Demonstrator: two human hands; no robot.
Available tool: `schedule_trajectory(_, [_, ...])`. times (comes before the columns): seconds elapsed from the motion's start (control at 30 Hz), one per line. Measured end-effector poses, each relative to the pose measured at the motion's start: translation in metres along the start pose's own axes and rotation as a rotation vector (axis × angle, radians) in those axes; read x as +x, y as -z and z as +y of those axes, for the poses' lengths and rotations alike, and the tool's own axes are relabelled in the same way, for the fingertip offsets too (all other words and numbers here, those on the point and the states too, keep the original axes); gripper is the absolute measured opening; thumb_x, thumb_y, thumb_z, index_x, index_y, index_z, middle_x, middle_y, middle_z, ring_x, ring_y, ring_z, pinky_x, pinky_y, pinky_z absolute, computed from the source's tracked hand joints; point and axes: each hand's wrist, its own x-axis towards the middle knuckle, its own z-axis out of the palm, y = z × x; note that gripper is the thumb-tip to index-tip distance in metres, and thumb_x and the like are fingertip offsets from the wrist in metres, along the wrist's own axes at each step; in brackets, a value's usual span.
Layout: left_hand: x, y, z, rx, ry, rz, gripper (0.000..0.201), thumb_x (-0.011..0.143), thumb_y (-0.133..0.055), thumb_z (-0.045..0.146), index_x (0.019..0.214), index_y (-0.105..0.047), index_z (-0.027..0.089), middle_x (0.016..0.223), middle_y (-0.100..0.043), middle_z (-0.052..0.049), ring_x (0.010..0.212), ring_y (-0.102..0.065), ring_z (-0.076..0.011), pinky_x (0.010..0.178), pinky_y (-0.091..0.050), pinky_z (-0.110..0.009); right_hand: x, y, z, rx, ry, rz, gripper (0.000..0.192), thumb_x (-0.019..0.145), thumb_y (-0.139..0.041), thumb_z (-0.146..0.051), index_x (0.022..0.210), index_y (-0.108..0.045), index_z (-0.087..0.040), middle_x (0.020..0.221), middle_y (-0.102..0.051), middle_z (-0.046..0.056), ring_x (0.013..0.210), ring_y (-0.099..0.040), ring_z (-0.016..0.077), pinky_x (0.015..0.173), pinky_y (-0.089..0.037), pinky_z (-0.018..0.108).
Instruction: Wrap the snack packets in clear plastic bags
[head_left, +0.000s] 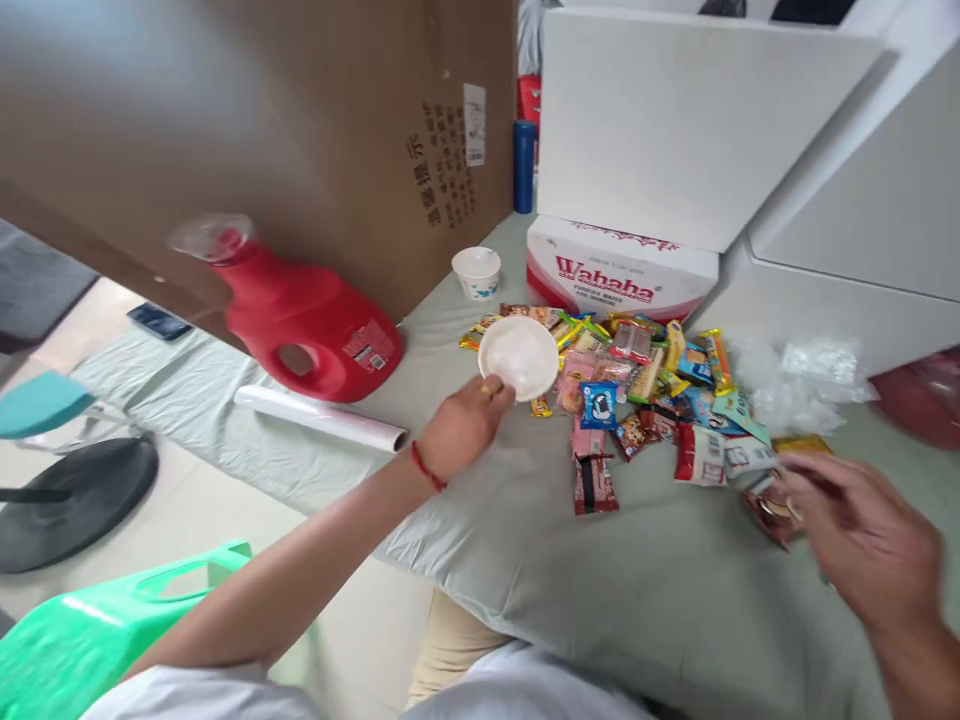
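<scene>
Big cardboard box (262, 130) at upper left, white box (697, 120) at upper right, Wahaha carton (622, 275) beneath it. Green-sheeted table (600, 580) under everything. Red jug (315, 320) lying left, roll (322, 418) just before it. Snack pile (645, 390) spread mid-table. White bowl (519, 357) at pile's left edge, pinched at its near rim by left hand (461, 425), grip clamped. Right hand (862, 530) blurred, fingers closed on a dark packet (772, 505) at pile's right. Small cup (477, 272) farther back.
</scene>
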Motion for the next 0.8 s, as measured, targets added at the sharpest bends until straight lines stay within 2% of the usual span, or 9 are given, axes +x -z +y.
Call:
schedule_trajectory(0.1, [-0.012,0.014,0.055,0.025,-0.282,-0.054,0.029,0.098,-0.042,0.005,0.117,-0.061,0.014,0.108,-0.066,-0.012,0.09,-0.06,-0.0213,0.08,-0.053,-0.035,0.022,-0.032,-0.052,0.154,0.328,-0.228,0.039,0.094,-0.067,-0.02,0.13,-0.064,-0.034,0.117,-0.074,0.006,0.107,-0.072,0.0267,0.096,-0.058,0.047])
schedule_trajectory(0.17, [-0.014,0.02,0.083,0.021,-0.394,-0.072,0.025,0.099,-0.044,0.007,0.114,-0.062,0.013,0.105,-0.066,-0.011,0.085,-0.06,-0.0213,0.075,-0.051,-0.035,0.037,-0.058,-0.078,0.172,0.372,-0.432,0.035,0.097,-0.062,-0.017,0.13,-0.062,-0.027,0.128,-0.07,0.009,0.118,-0.067,0.0249,0.103,-0.055,0.043])
schedule_trajectory(0.23, [-0.015,0.02,0.103,0.01,-0.467,-0.075,0.022,0.099,-0.045,0.007,0.109,-0.064,0.013,0.101,-0.066,-0.01,0.082,-0.059,-0.0207,0.071,-0.05,-0.034,0.044,-0.08,-0.09,0.092,0.313,-0.597,0.033,0.095,-0.061,-0.013,0.127,-0.063,-0.02,0.126,-0.069,0.011,0.117,-0.067,0.025,0.1,-0.055,0.04])
schedule_trajectory(0.33, [-0.016,0.013,0.12,0.001,-0.536,-0.083,0.019,0.097,-0.049,0.005,0.103,-0.065,0.013,0.099,-0.067,-0.01,0.082,-0.059,-0.0206,0.071,-0.05,-0.034,0.04,-0.099,-0.086,-0.08,0.119,-0.804,0.037,0.092,-0.063,-0.016,0.129,-0.062,-0.014,0.128,-0.066,0.015,0.109,-0.069,0.026,0.091,-0.055,0.036])
schedule_trajectory(0.53, [-0.016,-0.011,0.144,-0.041,-0.658,-0.063,0.017,0.096,-0.051,0.005,0.099,-0.066,0.014,0.095,-0.066,-0.008,0.081,-0.059,-0.0207,0.069,-0.049,-0.035,0.012,-0.096,-0.063,-0.145,-0.073,-1.123,0.042,0.079,-0.077,-0.037,0.118,-0.072,-0.022,0.11,-0.076,0.01,0.098,-0.073,0.0297,0.073,-0.052,0.03])
schedule_trajectory(0.6, [-0.012,-0.014,0.151,-0.033,-0.677,-0.098,0.019,0.096,-0.051,0.005,0.097,-0.066,0.015,0.094,-0.066,-0.007,0.082,-0.06,-0.0209,0.069,-0.05,-0.035,0.002,-0.089,-0.059,-0.13,-0.099,-1.125,0.038,0.078,-0.076,-0.035,0.114,-0.074,-0.023,0.109,-0.077,0.01,0.096,-0.073,0.0289,0.073,-0.051,0.03])
schedule_trajectory(0.67, [-0.005,-0.013,0.152,-0.007,-0.683,-0.145,0.023,0.094,-0.049,0.003,0.096,-0.067,0.017,0.096,-0.067,-0.006,0.087,-0.061,-0.0219,0.075,-0.053,-0.036,-0.006,-0.074,-0.052,-0.065,-0.111,-1.06,0.031,0.079,-0.073,-0.026,0.11,-0.075,-0.021,0.107,-0.076,0.009,0.096,-0.072,0.0268,0.077,-0.052,0.03])
schedule_trajectory(0.73, [0.002,-0.01,0.147,-0.046,-0.626,-0.184,0.026,0.092,-0.048,0.0,0.095,-0.066,0.019,0.097,-0.067,-0.006,0.09,-0.06,-0.0221,0.082,-0.054,-0.037,-0.006,-0.051,-0.038,0.055,-0.173,-0.892,0.03,0.079,-0.072,-0.021,0.109,-0.074,-0.02,0.104,-0.076,0.008,0.094,-0.071,0.0244,0.08,-0.052,0.03])
schedule_trajectory(0.8, [0.008,-0.009,0.141,-0.168,-0.496,-0.192,0.029,0.091,-0.044,-0.003,0.094,-0.063,0.019,0.099,-0.066,-0.006,0.092,-0.06,-0.0213,0.084,-0.055,-0.037,0.007,-0.026,-0.015,0.145,-0.291,-0.613,0.038,0.083,-0.071,-0.027,0.12,-0.068,-0.021,0.104,-0.074,0.006,0.09,-0.07,0.0232,0.079,-0.054,0.031])
